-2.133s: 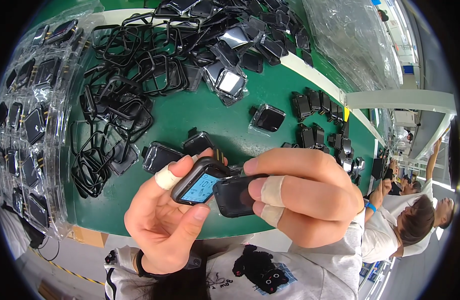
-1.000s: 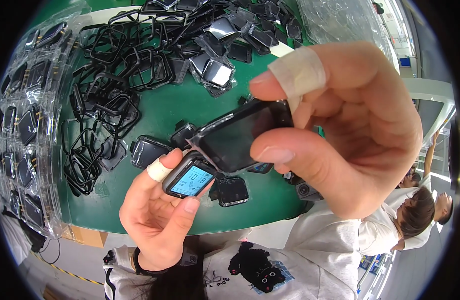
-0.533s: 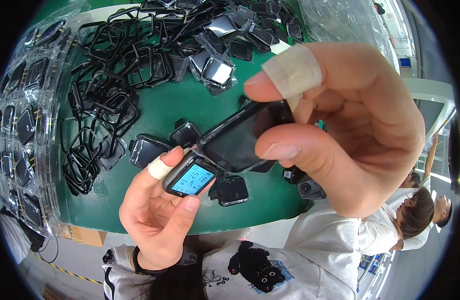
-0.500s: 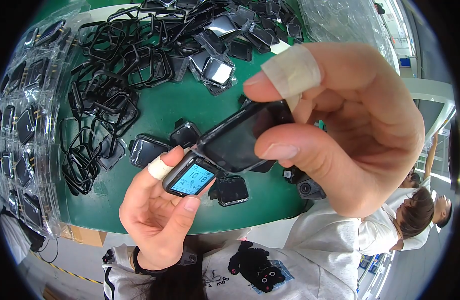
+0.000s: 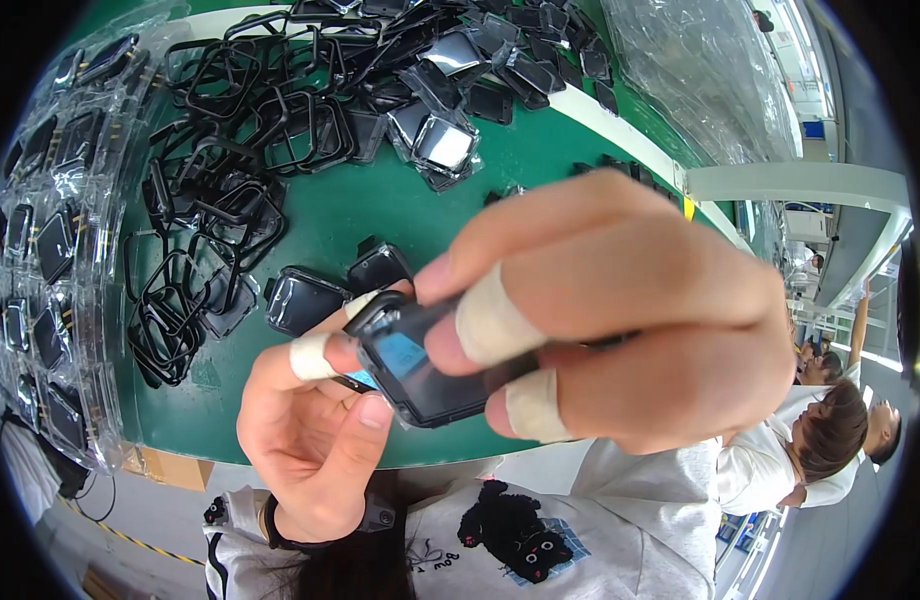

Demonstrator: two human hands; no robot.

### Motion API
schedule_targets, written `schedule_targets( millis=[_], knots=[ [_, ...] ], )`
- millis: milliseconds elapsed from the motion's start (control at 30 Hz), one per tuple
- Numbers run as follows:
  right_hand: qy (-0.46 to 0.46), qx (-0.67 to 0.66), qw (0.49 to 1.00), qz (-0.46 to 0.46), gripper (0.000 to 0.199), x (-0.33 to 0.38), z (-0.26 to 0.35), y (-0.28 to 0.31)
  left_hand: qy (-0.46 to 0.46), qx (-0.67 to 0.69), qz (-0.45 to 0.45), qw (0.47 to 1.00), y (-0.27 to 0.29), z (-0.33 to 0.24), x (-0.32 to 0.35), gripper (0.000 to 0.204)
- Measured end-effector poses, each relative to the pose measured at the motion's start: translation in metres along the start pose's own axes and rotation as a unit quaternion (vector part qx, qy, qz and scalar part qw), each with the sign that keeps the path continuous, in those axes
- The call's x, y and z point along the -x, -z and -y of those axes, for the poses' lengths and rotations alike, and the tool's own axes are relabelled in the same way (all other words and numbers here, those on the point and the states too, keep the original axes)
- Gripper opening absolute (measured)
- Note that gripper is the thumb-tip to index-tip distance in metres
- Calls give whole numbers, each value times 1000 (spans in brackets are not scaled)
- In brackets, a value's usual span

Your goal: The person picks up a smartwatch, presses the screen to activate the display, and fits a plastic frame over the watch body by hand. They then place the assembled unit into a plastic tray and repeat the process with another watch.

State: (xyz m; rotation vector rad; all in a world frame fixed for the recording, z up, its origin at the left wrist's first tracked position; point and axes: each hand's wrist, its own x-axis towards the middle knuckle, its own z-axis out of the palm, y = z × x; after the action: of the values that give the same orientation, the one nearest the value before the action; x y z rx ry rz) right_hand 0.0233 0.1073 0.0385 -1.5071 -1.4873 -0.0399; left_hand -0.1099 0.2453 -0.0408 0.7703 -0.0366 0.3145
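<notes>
In my left hand (image 5: 305, 440) is a smartwatch body; only a sliver of its lit blue screen (image 5: 361, 379) shows. My right hand (image 5: 640, 310), with tape round several fingers, grips a black-framed dark glass cover (image 5: 435, 400). The cover lies tilted over the watch body and hides most of it. Whether the two touch cannot be made out. A patch of blue shows in the cover's glass. Just beyond my left fingers, a dark-screened watch body (image 5: 305, 298) and another watch body (image 5: 380, 265) lie on the green table.
A tangled heap of black frames (image 5: 215, 210) covers the table's left part. Film-wrapped screens (image 5: 445, 145) are piled at the back. Clear trays with watch parts (image 5: 55, 240) stand along the left edge, clear plastic (image 5: 680, 80) at the far right. People (image 5: 830, 430) sit at right.
My right hand has moved left and down and turned its back to view, bringing the cover over the lit watch. My left hand has stayed nearly in place.
</notes>
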Motion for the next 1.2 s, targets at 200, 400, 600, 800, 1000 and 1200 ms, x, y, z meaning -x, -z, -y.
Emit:
schedule_targets(
  millis=[200, 400, 600, 800, 1000, 1200],
  knots=[
    [59, 20, 998, -9, 12, 5, -6, -7, 37, 2, 8, 999, -1, -7, 1, 23],
    [52, 20, 998, 3, 15, 4, -5, -5, 41, -16, 10, 999, 1, -9, 1, 21],
    [-16, 19, 999, 37, 16, 1, 2, 3, 42, -12, 9, 999, 1, -7, 1, 23],
    [-201, -32, 979, 31, 17, -2, 17, 6, 68, -42, -26, 996, -3, -6, 1, 32],
    [-306, -67, 949, 24, 24, 2, 15, -6, 66, -74, 40, 994, 1, -5, 1, 42],
    [-345, -37, 938, 9, 28, 5, 13, -13, 101, -28, 29, 994, -2, -5, 2, 52]
  ],
)
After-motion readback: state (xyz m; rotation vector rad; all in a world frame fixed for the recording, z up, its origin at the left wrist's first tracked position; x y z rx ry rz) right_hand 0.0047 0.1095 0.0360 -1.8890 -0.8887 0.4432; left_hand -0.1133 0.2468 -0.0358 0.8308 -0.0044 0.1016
